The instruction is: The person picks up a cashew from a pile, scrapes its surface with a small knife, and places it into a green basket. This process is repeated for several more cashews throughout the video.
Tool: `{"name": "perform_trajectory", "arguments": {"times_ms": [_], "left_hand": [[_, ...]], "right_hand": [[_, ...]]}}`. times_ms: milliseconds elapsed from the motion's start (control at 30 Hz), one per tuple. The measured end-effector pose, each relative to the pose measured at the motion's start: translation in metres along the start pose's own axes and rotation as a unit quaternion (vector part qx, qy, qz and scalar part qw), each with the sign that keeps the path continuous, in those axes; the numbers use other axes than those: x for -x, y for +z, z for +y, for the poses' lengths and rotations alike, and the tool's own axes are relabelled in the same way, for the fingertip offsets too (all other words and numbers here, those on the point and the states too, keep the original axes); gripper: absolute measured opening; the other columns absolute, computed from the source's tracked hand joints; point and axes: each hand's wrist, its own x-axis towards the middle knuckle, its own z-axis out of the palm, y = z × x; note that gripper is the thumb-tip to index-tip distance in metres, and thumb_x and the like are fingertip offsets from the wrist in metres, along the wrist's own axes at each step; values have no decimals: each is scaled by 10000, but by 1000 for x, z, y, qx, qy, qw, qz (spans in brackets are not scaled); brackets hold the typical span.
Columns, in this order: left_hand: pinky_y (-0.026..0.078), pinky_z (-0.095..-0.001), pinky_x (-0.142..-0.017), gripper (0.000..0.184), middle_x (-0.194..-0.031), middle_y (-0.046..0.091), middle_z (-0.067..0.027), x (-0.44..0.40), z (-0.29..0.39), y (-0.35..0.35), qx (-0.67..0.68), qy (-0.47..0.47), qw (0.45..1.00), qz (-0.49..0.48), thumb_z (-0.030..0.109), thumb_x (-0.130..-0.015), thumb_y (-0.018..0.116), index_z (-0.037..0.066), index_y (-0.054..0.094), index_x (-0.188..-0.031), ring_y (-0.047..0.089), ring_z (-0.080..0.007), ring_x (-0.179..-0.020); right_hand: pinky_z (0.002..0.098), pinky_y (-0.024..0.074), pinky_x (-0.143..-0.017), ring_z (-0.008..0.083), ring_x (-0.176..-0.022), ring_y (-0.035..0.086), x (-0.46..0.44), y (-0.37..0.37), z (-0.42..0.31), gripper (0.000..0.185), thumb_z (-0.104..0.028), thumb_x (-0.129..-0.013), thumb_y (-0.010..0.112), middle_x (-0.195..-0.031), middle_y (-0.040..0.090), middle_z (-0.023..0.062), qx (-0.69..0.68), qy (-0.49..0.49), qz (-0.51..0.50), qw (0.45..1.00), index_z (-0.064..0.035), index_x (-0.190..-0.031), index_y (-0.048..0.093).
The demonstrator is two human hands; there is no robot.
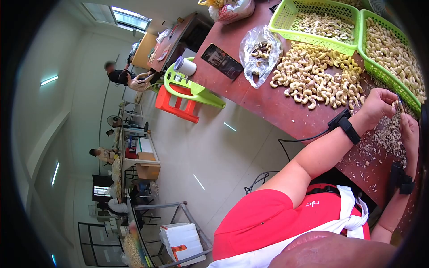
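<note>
My left hand (pixel 379 108) is closed, its fingertips pinching a cashew nut (pixel 394 104) at the table's right side. My right hand (pixel 408 128) is closed just beside it, on what looks like a small knife (pixel 400 106) held against the nut. The blade is small and partly hidden by the fingers. Below both hands lies a heap of skin flakes and crumbs (pixel 389 136). A spread of loose cashews (pixel 319 76) lies on the red table to the left of my hands. A green basket (pixel 413 100) of cashews stands right by my fingers.
Another green basket (pixel 314 41) holds pale cashew pieces. A clear plastic bag (pixel 260 56) with dark bits and a phone (pixel 222 61) lie on the red table (pixel 250 96). A green stool (pixel 190 91) on a red one carries a white cup (pixel 185 66). Cables hang by my arm; people work further off.
</note>
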Motion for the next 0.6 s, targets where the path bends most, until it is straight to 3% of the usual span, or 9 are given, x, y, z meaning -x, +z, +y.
{"name": "perform_trajectory", "arguments": {"times_ms": [600], "left_hand": [[463,-249,-477,253,-723,552,-88,0,3,-1,-31,-10,999,-32,-115,-611,548,-29,515,-846,543,-154,-570]], "right_hand": [[177,152,-369,-2,-417,227,2,4,-16,332,-315,-843,433,-495,288,-90,11,3,-27,1000,-108,-588,379]]}}
